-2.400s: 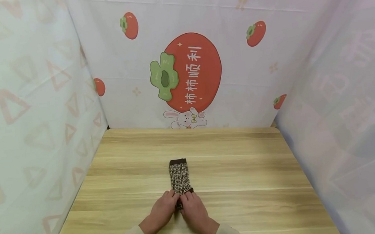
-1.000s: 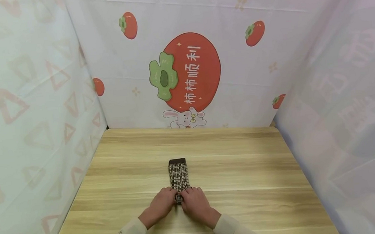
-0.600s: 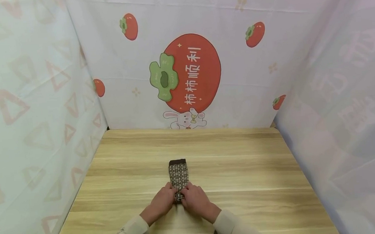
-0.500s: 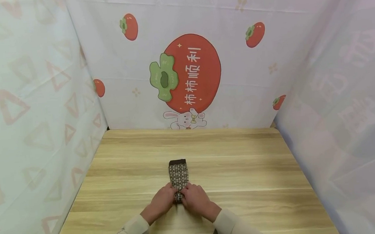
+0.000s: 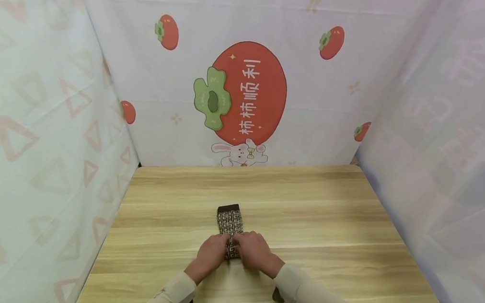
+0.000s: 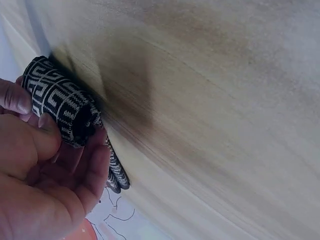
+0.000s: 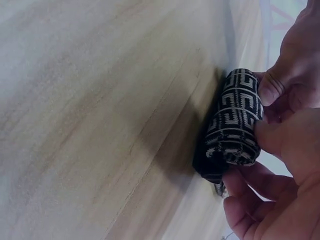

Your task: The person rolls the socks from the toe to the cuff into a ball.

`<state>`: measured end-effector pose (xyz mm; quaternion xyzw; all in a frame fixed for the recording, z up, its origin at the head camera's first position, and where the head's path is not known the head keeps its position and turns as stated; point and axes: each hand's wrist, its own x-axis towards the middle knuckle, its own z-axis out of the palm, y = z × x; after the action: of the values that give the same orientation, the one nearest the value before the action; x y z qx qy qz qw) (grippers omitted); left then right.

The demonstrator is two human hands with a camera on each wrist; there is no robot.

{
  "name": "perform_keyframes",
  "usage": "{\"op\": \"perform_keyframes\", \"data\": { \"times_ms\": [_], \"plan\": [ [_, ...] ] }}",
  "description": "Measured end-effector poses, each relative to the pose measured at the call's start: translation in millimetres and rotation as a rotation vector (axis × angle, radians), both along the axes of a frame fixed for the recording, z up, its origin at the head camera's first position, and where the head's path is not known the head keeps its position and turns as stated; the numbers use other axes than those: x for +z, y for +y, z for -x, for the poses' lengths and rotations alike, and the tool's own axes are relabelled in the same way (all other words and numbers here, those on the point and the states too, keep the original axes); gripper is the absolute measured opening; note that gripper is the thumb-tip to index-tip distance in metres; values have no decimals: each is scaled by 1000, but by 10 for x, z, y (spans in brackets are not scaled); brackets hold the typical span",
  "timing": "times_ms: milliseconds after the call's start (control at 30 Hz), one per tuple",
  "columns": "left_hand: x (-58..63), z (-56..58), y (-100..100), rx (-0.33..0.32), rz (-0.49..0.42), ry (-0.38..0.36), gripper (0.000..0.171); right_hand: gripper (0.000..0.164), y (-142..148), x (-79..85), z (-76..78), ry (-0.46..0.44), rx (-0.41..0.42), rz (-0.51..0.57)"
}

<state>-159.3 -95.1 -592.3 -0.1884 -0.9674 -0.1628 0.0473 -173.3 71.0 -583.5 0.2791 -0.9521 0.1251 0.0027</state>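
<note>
A black-and-white knitted sock with a geometric pattern lies lengthwise on the table, its dark cuff pointing away from me. The near end is wound into a thick roll. My left hand holds the left side of this roll, thumb on the near face and fingers curled round the far side. On the other side my right hand grips it in the same way. In the left wrist view the flat part shows layered edges beyond the roll; whether there are two socks I cannot tell.
The wood-grain table is bounded by a white back cloth printed with red fruit and a rabbit. Pale cloth walls stand on both sides. A dark object shows beneath the right sleeve.
Both hands have moved forward along the sock toward its cuff. More of the near end is wound into the roll, and the flat part is shorter. The cuff stays about where it was.
</note>
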Motion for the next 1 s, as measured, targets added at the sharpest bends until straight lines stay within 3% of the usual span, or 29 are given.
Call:
{"op": "perform_keyframes", "data": {
  "times_ms": [167,333,467,633,800,1000],
  "plan": [
    [13,31,8,28,45,26,11,5,-60,0,18,-20,-77,-18],
    [-22,30,10,27,12,53,11,6,-118,-5,35,5,-120,-49],
    [-53,-36,19,19,7,105,15,5,-138,-15,52,8,-128,-64],
    [-74,-154,53,8,84,228,12,4,-123,-60,47,6,-134,-54],
    [-111,-220,92,-4,138,293,21,4,-72,-146,-8,107,-69,-19],
    [-132,-232,89,4,169,315,18,8,13,-229,-90,211,43,51]
  ]
}}
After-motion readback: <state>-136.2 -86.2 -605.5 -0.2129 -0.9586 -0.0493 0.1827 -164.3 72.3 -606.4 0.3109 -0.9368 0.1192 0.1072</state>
